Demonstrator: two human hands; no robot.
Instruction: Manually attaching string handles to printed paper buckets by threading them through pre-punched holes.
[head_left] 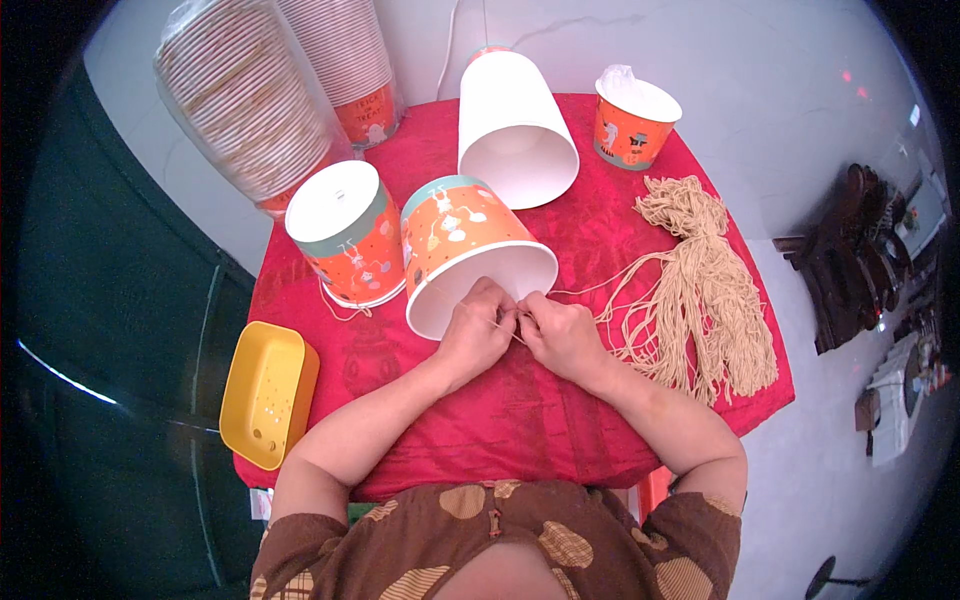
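Observation:
An orange paper bucket (455,225) lies on its side, its white mouth facing me. Right at its rim, my left hand (482,322) and my right hand (560,335) meet with fingers pinched on a thin beige string (508,330). A strand runs from my right hand toward a big bundle of beige strings (712,300) on the right. To the left of the bucket, another orange bucket (350,240) stands upside down, with a bit of string trailing from its lower rim. The fingertips partly hide each other.
A red cloth (430,430) covers the table. A yellow plastic box (268,395) sits at its left edge. Behind are tall wrapped stacks of paper buckets (240,100), a white nested stack (510,90) lying down, and a small orange bucket (635,125) with white plastic inside.

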